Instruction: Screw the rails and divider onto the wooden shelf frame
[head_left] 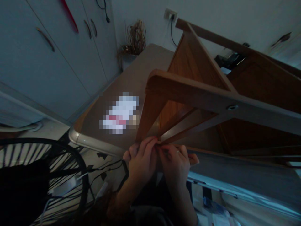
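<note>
Nearest, the left hand (143, 157) and right hand (176, 160) meet at a lower corner of the wooden frame (188, 89), fingers bent close together; whether they grip anything cannot be told. The frame rests on the surface (136, 75), which probably bears its weight, leaving both hands free. Beyond are dried stalks (136, 37) and a wall socket (169, 14).

You wore a thin, shiny band-shaped ring (178, 152) on your right hand (176, 161), dark clothing (147, 213) below that ring.
</note>
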